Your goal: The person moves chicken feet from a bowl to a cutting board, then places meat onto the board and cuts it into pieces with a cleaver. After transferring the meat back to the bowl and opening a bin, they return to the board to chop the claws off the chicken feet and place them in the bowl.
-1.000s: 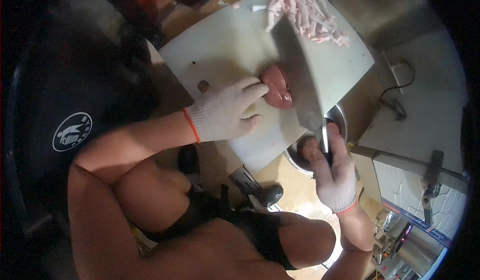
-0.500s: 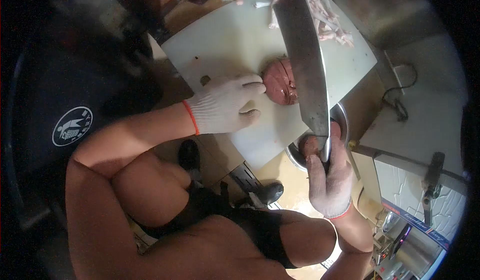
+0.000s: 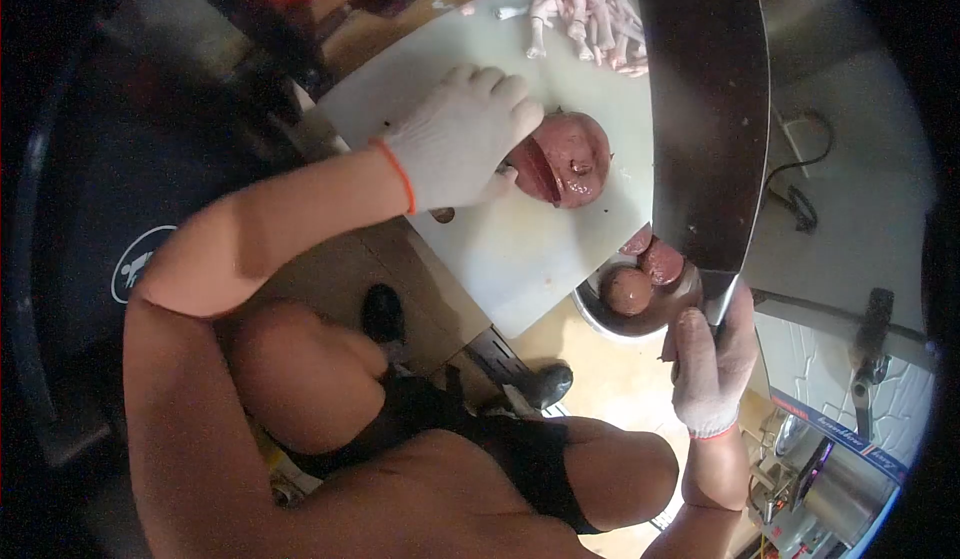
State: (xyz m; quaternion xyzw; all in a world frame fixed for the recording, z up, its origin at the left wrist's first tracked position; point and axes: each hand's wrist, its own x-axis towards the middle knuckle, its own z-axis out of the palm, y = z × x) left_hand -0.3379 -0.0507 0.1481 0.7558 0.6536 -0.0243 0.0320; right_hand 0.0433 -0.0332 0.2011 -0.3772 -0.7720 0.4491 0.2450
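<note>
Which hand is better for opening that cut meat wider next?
Probably the left hand: it is at the meat, close to the slit. The right hand is holding the cleaver, away from the meat.

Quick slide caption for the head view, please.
Gloved left hand at cut meat on a white board, right hand gripping a cleaver.

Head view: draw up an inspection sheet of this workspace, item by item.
Surface: white board, small dark specks on it.
Job's things: partly cut meat on the board; cleaver, blade apart from the meat; bowl with round pieces.
Clutter: pale pieces piled at the board's far end.
Grip: right hand closed on the cleaver's handle; left hand at the meat's cut side, hold unclear.
Cables: dark cable, image right.
Surroundings: black container with white emblem, image left.
</note>
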